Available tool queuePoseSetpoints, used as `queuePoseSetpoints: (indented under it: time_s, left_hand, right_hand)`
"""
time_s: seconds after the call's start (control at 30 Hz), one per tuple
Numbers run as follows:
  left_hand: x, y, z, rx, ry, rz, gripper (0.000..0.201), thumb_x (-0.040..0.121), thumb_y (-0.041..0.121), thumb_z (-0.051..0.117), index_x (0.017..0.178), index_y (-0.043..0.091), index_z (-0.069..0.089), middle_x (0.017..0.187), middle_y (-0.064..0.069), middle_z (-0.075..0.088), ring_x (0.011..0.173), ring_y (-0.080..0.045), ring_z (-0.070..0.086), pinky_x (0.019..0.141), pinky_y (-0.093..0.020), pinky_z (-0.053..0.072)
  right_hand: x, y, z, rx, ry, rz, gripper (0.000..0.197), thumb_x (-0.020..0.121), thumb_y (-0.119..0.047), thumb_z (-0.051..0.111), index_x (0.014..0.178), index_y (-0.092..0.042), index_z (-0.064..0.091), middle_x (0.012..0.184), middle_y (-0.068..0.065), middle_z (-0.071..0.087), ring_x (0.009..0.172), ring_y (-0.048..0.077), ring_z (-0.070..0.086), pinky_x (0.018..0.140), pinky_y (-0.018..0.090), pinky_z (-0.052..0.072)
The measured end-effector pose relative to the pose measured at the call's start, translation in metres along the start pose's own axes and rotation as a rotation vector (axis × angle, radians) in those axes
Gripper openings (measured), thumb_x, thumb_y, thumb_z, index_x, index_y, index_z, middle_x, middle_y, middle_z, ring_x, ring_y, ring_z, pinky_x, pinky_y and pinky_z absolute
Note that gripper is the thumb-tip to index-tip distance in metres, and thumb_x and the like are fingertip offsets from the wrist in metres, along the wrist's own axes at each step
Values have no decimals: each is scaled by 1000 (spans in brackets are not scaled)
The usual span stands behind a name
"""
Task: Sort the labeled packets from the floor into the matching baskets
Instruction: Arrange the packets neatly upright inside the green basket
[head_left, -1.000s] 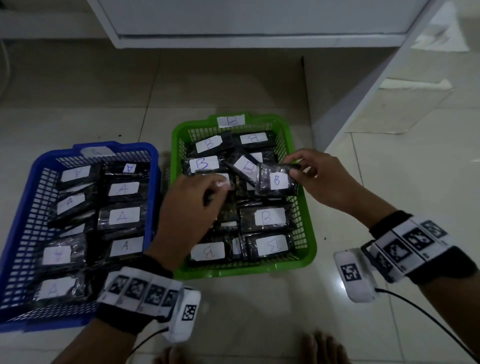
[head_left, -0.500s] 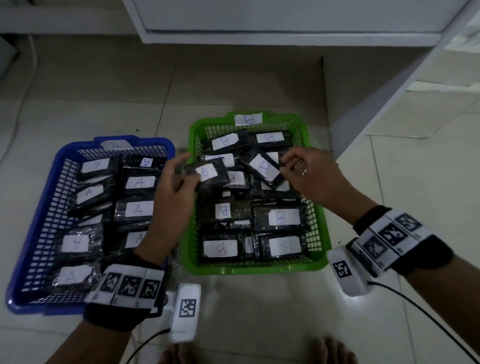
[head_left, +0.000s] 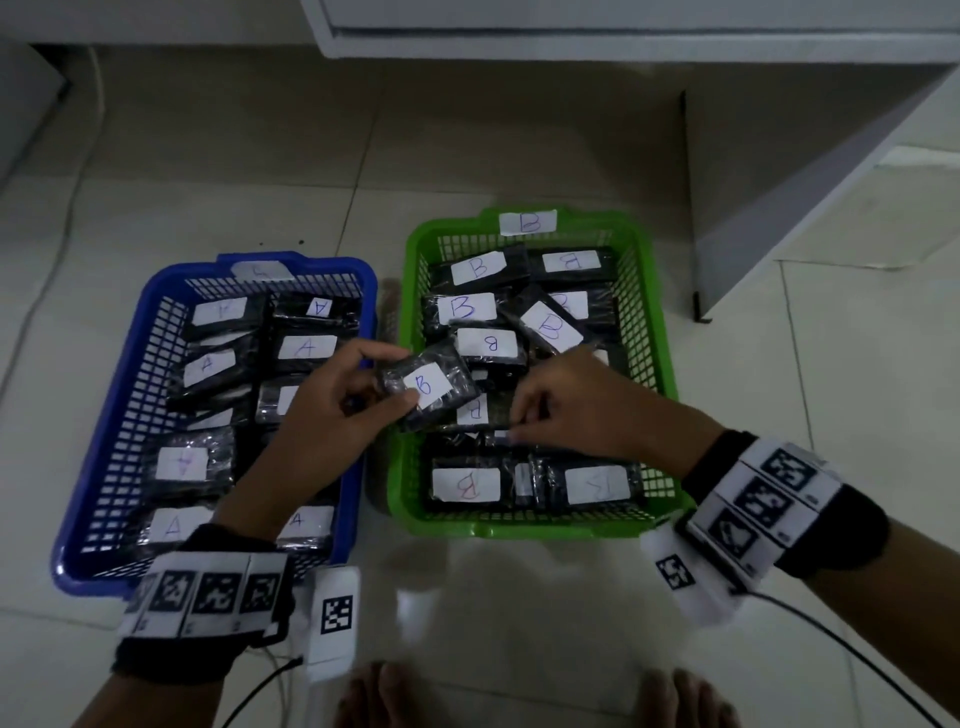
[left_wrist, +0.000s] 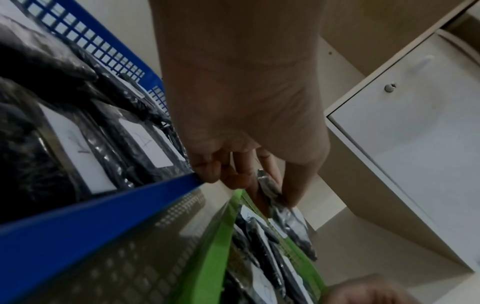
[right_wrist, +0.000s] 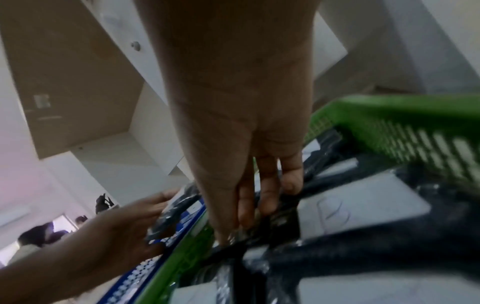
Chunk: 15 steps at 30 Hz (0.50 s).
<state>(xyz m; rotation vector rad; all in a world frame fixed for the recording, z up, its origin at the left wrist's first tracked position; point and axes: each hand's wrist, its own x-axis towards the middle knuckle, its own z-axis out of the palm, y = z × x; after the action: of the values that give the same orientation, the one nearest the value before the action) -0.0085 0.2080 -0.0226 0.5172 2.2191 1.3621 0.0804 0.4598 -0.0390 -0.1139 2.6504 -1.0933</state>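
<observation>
A blue basket (head_left: 67, 566) holds several black packets labeled A. To its right, a green basket (head_left: 519, 529) tagged B holds several B packets. My left hand (head_left: 363, 384) grips a black packet labeled B (head_left: 428, 387), tilted over the green basket's left rim. In the left wrist view the fingers (left_wrist: 249, 164) and thumb clamp that packet (left_wrist: 272, 193) above both rims. My right hand (head_left: 550, 410) reaches into the middle of the green basket with fingers curled. In the right wrist view its fingertips (right_wrist: 244, 218) pinch the edge of a packet lying there (right_wrist: 259, 232).
A white cabinet (head_left: 779, 156) stands close behind and to the right of the green basket. A thin cable (head_left: 52, 270) runs along the tiled floor at the left. My bare feet (head_left: 384, 696) are at the near edge, below the baskets.
The B packet passed from my right hand to my left, which carried it to the green basket's left rim. My right hand dropped into the middle of the green basket.
</observation>
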Motion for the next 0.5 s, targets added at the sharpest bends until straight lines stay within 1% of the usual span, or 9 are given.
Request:
queuePoseSetpoints:
  time_s: [0.03, 0.1, 0.13, 0.2, 0.3, 0.37, 0.4, 0.43, 0.5]
  left_hand:
    - [0, -1, -1, 1, -9, -12, 33, 90, 19, 71, 121, 25, 60, 88, 3, 76, 81, -16, 69, 77, -22, 54]
    - [1, -5, -1, 13, -13, -23, 34, 91, 21, 71, 122, 28, 59, 91, 1, 77, 86, -20, 70, 82, -30, 56]
    - [1, -6, -1, 19, -15, -21, 34, 91, 22, 70, 123, 29, 59, 91, 0, 77, 86, -21, 70, 83, -33, 56]
    - [3, -8, 0, 33, -14, -12, 34, 93, 22, 68, 125, 31, 58, 88, 1, 76, 83, -20, 69, 82, -34, 56]
    - [6, -11, -1, 59, -9, 18, 34, 97, 21, 63, 129, 32, 56, 72, 8, 69, 70, -9, 61, 75, -25, 50]
    - [7, -14, -1, 83, 13, 32, 35, 99, 21, 59, 132, 34, 55, 68, 8, 62, 67, -8, 57, 70, -19, 48]
    - [9, -16, -1, 91, 37, 35, 35, 101, 21, 56, 133, 35, 55, 72, 7, 62, 67, -8, 57, 69, -17, 47]
    - [9, -17, -1, 82, 63, 33, 36, 103, 20, 53, 135, 35, 54, 78, 7, 63, 66, -4, 56, 66, -14, 47]
    - [11, -18, 1, 26, 115, 18, 37, 105, 16, 46, 138, 31, 53, 95, 3, 64, 65, 5, 56, 61, -8, 45]
  right_hand:
    - [0, -5, 6, 47, -62, 3, 14, 78, -31, 78, 86, -19, 75, 77, -10, 70, 65, -4, 62, 58, 8, 44]
    - [1, -8, 16, 51, -88, -7, 22, 78, -32, 79, 92, -16, 76, 83, -8, 73, 68, -5, 63, 61, 9, 47]
    - [2, -9, 20, 1, -95, -13, 26, 77, -34, 79, 96, -16, 75, 87, -8, 73, 71, -4, 64, 65, 11, 50]
    - [2, -8, 24, -97, -115, -13, 29, 77, -37, 78, 100, -20, 74, 90, -9, 73, 75, -1, 65, 71, 19, 54]
    - [1, -6, 26, -106, -131, -14, 26, 81, -39, 73, 102, -23, 75, 90, -11, 70, 76, 0, 63, 67, 17, 49]
    - [-1, -8, 24, -108, -165, -32, 25, 84, -39, 70, 101, -22, 75, 88, -11, 68, 76, 1, 61, 65, 15, 44]
    - [0, -8, 21, -71, -168, -24, 23, 84, -40, 70, 97, -21, 76, 86, -11, 69, 74, 0, 62, 63, 13, 43]
    - [1, -9, 17, -21, -143, -5, 21, 85, -40, 70, 90, -20, 76, 81, -10, 70, 70, 0, 62, 61, 11, 44]
    - [7, -5, 7, 4, 23, 24, 20, 86, -39, 69, 79, -20, 73, 72, -9, 68, 63, 1, 61, 59, 15, 48]
